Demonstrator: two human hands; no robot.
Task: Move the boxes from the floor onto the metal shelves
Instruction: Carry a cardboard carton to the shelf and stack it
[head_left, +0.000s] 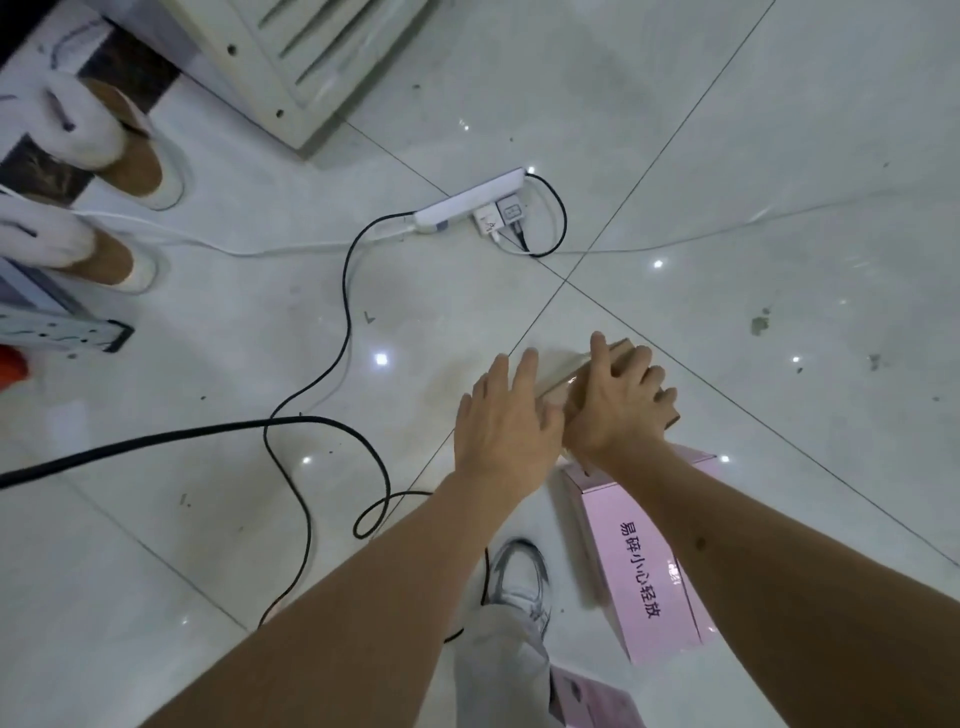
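A small tan cardboard box (563, 382) is held just above the white tiled floor. My right hand (618, 400) grips its right side, fingers curled over the top edge. My left hand (506, 415) lies against its left side with fingers straight and spread. Most of the box is hidden under both hands. A pink box (644, 566) with black printed characters lies on the floor beneath my right forearm. Another pink box (592, 699) shows partly at the bottom edge. No metal shelf can be made out.
A white power strip (467, 202) with plugs lies ahead, black cables (332, 374) snaking over the floor to the left. Another person's fur-lined boots (114, 145) stand at the far left. A white louvered unit (291, 62) stands at the top. My own shoe (522, 577) is below.
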